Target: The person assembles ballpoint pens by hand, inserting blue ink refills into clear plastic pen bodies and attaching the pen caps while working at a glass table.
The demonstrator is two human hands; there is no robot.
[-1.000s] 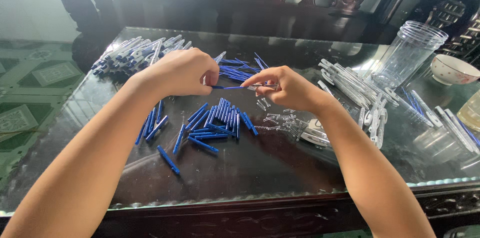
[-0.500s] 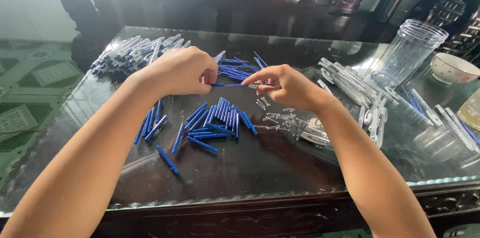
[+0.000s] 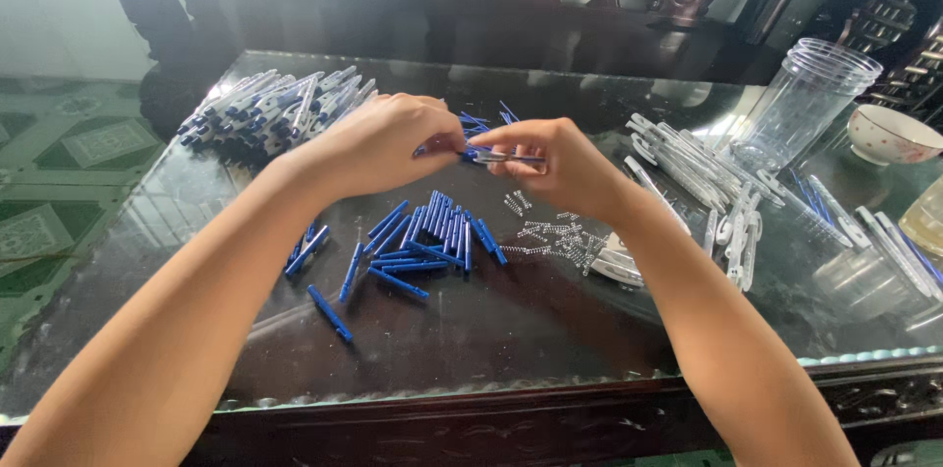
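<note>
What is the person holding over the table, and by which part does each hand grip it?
A thin pen part, blue and clear. The left hand pinches its blue end, the right hand the clear end, both with fingertips.

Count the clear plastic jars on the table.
1. The clear jar stands upright at the table's far right, beside a white bowl. Others may lie beyond the right edge.
</note>
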